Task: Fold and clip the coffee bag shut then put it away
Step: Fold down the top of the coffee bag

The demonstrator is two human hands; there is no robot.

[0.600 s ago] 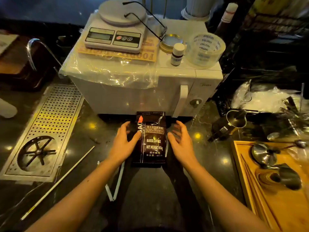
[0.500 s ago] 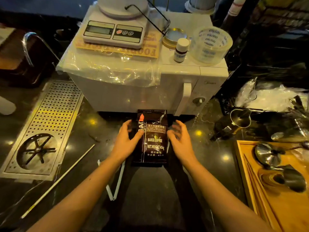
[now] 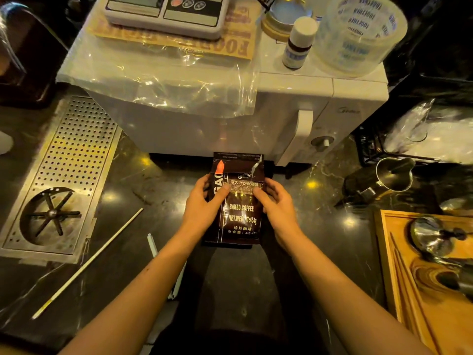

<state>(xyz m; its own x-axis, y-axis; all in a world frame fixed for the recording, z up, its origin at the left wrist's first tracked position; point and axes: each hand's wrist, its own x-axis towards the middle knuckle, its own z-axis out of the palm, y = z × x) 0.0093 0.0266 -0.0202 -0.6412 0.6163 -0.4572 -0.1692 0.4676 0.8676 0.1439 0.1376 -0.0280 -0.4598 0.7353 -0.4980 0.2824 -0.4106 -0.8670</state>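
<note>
A dark brown coffee bag with white lettering stands upright on the dark counter, just in front of a white appliance. Its torn top stands open, with an orange arrow mark at the upper left. My left hand holds the bag's left side, thumb pressed on the front. My right hand holds the right side, thumb also on the front. A white plastic bag clip lies on the counter left of my left forearm, partly hidden by it.
The white appliance carries a scale, a small bottle and a tape roll. A perforated metal drain tray sits left, a white rod beside it. A steel pitcher and a wooden tray sit right.
Both hands have closed in from beside the bag onto its sides, thumbs now on its front. The camera has moved closer and lower.
</note>
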